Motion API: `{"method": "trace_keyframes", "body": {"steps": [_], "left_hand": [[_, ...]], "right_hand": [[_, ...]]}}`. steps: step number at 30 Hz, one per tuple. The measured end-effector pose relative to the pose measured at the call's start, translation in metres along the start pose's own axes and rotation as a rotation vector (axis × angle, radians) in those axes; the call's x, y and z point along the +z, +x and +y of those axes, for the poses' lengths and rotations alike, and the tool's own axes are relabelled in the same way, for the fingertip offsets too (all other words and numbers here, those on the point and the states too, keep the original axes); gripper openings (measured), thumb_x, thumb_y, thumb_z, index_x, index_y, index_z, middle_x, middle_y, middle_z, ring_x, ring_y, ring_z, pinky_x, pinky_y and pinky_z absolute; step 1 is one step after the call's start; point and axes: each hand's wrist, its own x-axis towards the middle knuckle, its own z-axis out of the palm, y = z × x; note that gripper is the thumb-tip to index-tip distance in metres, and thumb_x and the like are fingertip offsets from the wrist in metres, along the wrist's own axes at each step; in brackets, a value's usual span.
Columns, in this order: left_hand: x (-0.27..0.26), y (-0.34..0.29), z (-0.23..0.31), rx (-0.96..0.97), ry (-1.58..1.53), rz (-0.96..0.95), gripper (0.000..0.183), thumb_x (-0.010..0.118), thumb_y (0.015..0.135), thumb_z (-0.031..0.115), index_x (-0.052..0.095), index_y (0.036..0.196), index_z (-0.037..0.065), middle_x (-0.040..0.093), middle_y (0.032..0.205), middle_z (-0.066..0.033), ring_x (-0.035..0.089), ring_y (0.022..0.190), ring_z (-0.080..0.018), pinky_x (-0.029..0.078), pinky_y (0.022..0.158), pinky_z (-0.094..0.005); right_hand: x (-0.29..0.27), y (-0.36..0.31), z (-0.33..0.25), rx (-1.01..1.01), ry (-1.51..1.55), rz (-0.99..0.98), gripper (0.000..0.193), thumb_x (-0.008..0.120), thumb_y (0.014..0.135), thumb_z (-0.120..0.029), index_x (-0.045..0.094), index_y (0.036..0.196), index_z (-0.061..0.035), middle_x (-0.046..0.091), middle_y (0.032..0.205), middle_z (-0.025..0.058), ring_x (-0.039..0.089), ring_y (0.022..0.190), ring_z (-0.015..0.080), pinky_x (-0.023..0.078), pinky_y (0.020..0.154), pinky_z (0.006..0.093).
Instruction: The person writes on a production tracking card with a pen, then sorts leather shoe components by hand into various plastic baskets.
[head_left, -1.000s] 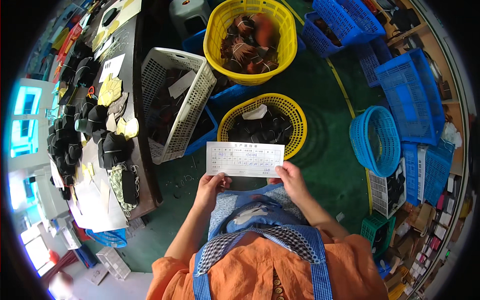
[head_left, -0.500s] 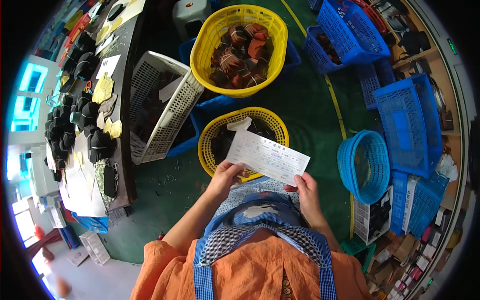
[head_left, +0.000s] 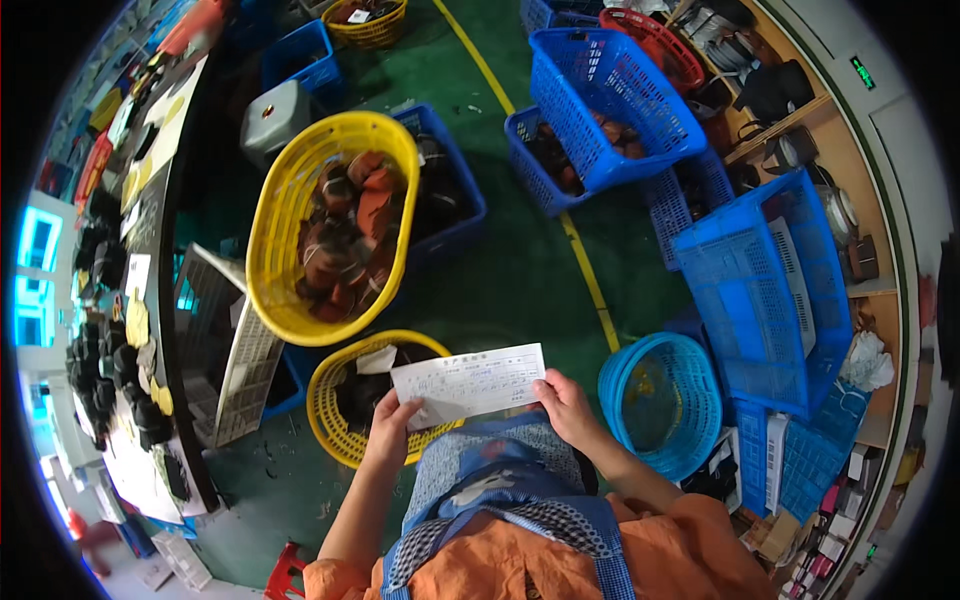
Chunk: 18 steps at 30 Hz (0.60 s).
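Observation:
A white printed paper slip with handwriting on it is stretched between my two hands. My left hand pinches its left end, thumb on top. At the opposite end, my right hand grips the right edge between thumb and fingers. Behind the slip, partly covered by it, stands a low yellow basket with dark pieces and a crumpled white scrap inside. Farther off, a larger yellow basket holds bundles of brown and reddish pieces.
Round light-blue baskets stand to my right. Beyond are stacked blue crates and a tilted blue crate. A long worktable with black bundles runs along the left, beside a tilted white crate. A grey stool stands farther back.
My view has swung to the right and farther ahead, so the baskets appear shifted left and lower. The slip has turned more level, still held by both hands.

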Motion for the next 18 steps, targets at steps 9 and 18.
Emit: {"method": "trace_keyframes", "body": {"steps": [9,18], "left_hand": [[0.067,0.050,0.031,0.027,-0.113,0.318,0.030,0.052,0.077,0.010,0.047,0.106,0.003,0.059,0.091,-0.0078,0.060,0.071,-0.0187,0.048,0.049,-0.0274],[0.077,0.130,0.083,-0.013,-0.160,0.645,0.027,0.055,0.075,0.017,0.048,0.101,0.010,0.057,0.089,-0.0042,0.057,0.076,-0.0149,0.047,0.054,-0.0288]], "right_hand": [[-0.074,0.146,-0.015,-0.031,0.072,-0.206,0.018,0.046,0.087,-0.016,0.055,0.096,-0.0029,0.061,0.080,0.0056,0.057,0.067,0.0141,0.047,0.061,0.0269],[-0.312,0.331,0.023,0.399,0.346,0.483,0.031,0.057,0.074,-0.014,0.052,0.104,-0.0057,0.060,0.085,0.0061,0.056,0.070,0.0149,0.049,0.060,0.0321]]}}
